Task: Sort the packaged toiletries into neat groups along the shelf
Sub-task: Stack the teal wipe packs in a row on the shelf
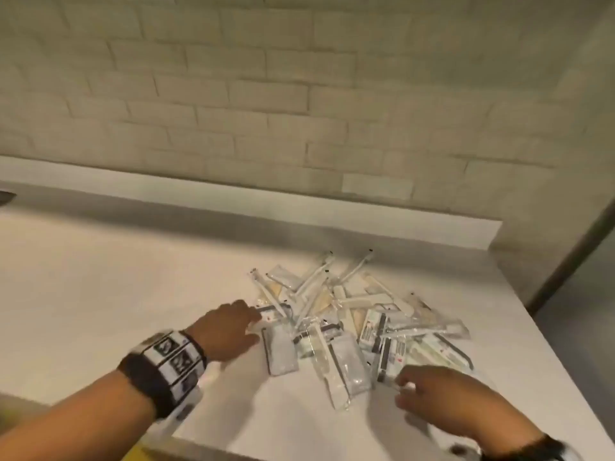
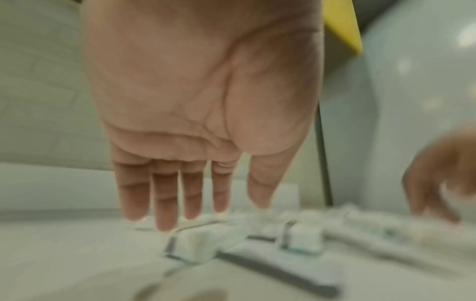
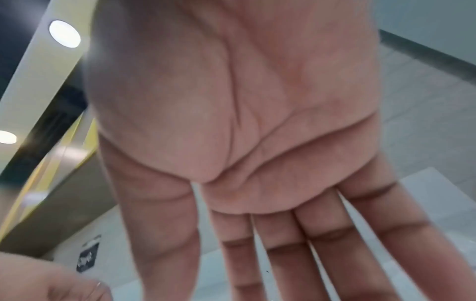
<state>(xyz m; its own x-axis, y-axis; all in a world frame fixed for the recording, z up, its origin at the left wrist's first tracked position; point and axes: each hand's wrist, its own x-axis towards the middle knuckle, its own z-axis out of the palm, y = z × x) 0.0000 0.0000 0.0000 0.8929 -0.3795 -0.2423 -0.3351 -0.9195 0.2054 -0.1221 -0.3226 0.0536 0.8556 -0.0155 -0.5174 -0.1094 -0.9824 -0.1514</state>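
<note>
A loose pile of packaged toiletries [image 1: 349, 314] lies right of centre on the white shelf [image 1: 116, 294]. It holds long thin clear sleeves [image 1: 316, 277], flat white pouches [image 1: 279, 351] and printed cartons [image 1: 372, 327], all crossing one another. My left hand [image 1: 256, 324] reaches to the pile's left edge with straight fingers [image 2: 165, 203] just above a dark-edged packet [image 1: 273, 311]; I cannot tell whether they touch it. My right hand [image 1: 404, 390] is at the pile's near right edge. Its palm is open and its fingers [image 3: 335, 264] straight in the right wrist view. The pile [image 2: 296, 234] is blurred in the left wrist view.
A low raised lip [image 1: 233, 201] runs along the shelf's back under a pale brick wall [image 1: 299, 94]. The shelf ends just right of the pile, with grey floor [image 1: 572, 327] beyond. Bare shelf stretches left of the pile. A dark object [image 1: 6, 196] shows at the far left edge.
</note>
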